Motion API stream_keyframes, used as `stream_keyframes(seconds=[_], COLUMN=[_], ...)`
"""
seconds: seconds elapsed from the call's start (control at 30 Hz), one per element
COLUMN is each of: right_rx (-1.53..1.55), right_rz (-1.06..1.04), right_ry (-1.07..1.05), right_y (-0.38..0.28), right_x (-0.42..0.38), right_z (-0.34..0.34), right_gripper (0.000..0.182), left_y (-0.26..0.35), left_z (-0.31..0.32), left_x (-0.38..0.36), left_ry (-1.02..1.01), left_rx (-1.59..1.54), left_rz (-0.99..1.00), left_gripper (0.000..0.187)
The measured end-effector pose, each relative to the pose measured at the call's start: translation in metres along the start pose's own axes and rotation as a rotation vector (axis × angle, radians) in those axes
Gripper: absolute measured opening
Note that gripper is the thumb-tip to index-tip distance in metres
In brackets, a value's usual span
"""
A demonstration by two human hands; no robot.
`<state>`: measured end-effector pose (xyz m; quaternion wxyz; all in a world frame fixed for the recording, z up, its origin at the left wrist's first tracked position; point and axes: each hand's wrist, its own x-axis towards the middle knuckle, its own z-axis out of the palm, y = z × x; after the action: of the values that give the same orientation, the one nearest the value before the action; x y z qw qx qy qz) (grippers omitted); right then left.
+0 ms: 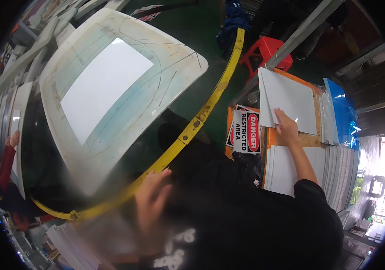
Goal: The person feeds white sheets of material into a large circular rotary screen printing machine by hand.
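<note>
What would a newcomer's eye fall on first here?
Probably the bright white sheet on the large pale board, upper left. Next, the yellow bar curving across the middle, and the DANGER sign right of centre, near the right hand, which touches stacked sheets.

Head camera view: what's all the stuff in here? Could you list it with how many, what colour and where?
white sheet: one, white, on the board
board: one, pale with bluish marks, upper left
yellow band: one, yellow, curving through the middle
red stool: one, red, upper right
metal bar: one, grey, crossing before the stool
danger sign: one readable, others partly hidden; red, black, white; right of centre
loose sheets: at least two, white, right
lower stack: uncounted, white, below those
blue wrapping: one, blue, far right
co-worker's hand: one, red sleeve, far left
Edge clutter: too distorted to count
black shirt: one, black, bottom
left hand: one, bare, by the yellow band
right hand: one, bare, at the loose sheets
</note>
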<state>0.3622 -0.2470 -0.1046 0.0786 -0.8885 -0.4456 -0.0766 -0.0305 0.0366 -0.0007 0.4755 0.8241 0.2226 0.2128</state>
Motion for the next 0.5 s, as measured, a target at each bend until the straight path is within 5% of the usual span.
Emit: stream_keyframes(seconds=[0.17, 0.4, 0.43, 0.5], right_rx=[-0.062, -0.265, -0.316, -0.341], right_rz=[-0.022, -0.021, -0.001, -0.035], right_ry=[0.481, 0.829, 0.858, 1.038], right_y=[-0.013, -0.066, -0.082, -0.105], right_x=[0.006, -0.006, -0.013, -0.027], right_z=[-0.035, -0.127, -0.138, -0.143], right_gripper=[0.055, 0.042, 0.037, 0.028], left_y=[0.017, 0.057, 0.058, 0.063], left_z=[0.007, 0.025, 0.027, 0.032], left_x=[0.006, 0.027, 0.035, 0.051], left_ry=[-0.048, -0.191, -0.360, -0.439], left_rx=[-0.033, -0.263, -0.412, -0.326], left_rz=[0.005, -0.106, -0.202, -0.008], left_gripper=[0.034, 0.031, 0.034, 0.036])
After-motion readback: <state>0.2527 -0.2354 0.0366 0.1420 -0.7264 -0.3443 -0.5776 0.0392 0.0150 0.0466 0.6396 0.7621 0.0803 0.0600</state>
